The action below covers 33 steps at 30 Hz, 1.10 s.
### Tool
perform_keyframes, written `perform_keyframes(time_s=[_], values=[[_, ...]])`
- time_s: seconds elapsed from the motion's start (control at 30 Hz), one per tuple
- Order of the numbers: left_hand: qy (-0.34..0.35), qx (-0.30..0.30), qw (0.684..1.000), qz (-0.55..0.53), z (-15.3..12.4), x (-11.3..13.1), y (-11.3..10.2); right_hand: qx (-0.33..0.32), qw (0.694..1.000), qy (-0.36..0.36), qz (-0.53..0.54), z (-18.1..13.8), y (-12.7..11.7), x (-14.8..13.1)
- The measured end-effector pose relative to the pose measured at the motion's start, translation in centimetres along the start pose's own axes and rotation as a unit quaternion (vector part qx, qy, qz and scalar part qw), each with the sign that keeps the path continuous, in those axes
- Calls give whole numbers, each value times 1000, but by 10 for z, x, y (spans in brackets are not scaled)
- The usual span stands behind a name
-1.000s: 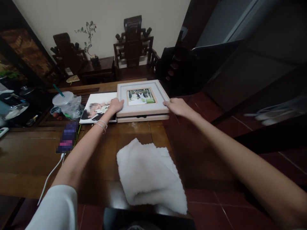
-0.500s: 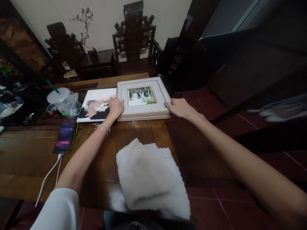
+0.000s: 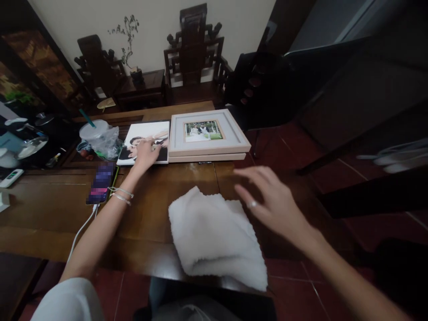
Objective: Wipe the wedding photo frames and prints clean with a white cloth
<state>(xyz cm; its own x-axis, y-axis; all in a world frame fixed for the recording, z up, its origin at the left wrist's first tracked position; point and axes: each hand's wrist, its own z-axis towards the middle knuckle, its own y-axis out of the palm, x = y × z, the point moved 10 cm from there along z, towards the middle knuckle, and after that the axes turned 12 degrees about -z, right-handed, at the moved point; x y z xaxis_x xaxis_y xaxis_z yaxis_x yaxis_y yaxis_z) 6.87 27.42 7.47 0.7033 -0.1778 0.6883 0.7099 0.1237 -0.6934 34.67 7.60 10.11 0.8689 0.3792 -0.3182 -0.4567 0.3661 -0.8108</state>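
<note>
Two pale wood picture frames lie stacked on the table, the upper frame (image 3: pixel 230 145) showing a small wedding photo (image 3: pixel 203 131). Just left of them is a flat photo panel (image 3: pixel 158 127) with a couple's portrait. My left hand (image 3: pixel 147 154) is over the panel's lower middle, fingers loosely apart and holding nothing; whether it touches the surface I cannot tell. Nearer to me lies a crumpled white cloth (image 3: pixel 214 236) at the table's right end. My right hand (image 3: pixel 267 191) is in the air between the frames and the cloth, fingers apart, holding nothing.
A phone (image 3: pixel 102 183) on a white cable (image 3: pixel 78 236) lies left on the wooden table (image 3: pixel 147 223). Behind it stand a lidded cup (image 3: pixel 93 129) and a plastic bag (image 3: pixel 109 142). Carved chairs (image 3: pixel 194 58) and a potted plant (image 3: pixel 136 76) are beyond the table.
My right hand has let go of the frames' right edge and come back toward me, opening. My left hand has moved left, away from the frames, onto the photo panel.
</note>
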Motion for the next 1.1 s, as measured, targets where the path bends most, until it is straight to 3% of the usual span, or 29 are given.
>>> perform_keyframes(time_s=[0.13, 0.27, 0.37, 0.53, 0.67, 0.8, 0.9, 1.1], values=[[-36, 37, 998, -21, -22, -34, -43, -41, 997, -43, 50, -55, -1, -44], [-108, 79, 989, -57, -46, -68, -78, 22, 997, -17, 69, -90, -11, -53], [-153, 124, 967, -162, -66, -85, -92, 78, 992, -7, 95, -110, -15, -66], [-257, 135, 869, -402, -91, -100, -75, 112, 988, -22, 103, -124, -6, -97], [-309, 92, 778, -539, -96, -96, -51, 38, 994, -81, 56, -120, 20, -122], [-355, 105, 698, -613, -97, -99, -36, -10, 997, -82, 0, -116, 41, -128], [-353, 126, 681, -629, -92, -103, -33, -31, 998, -57, -26, -113, 53, -126], [-352, 165, 690, -611, -75, -112, -30, -28, 998, -36, -41, -107, 62, -124]])
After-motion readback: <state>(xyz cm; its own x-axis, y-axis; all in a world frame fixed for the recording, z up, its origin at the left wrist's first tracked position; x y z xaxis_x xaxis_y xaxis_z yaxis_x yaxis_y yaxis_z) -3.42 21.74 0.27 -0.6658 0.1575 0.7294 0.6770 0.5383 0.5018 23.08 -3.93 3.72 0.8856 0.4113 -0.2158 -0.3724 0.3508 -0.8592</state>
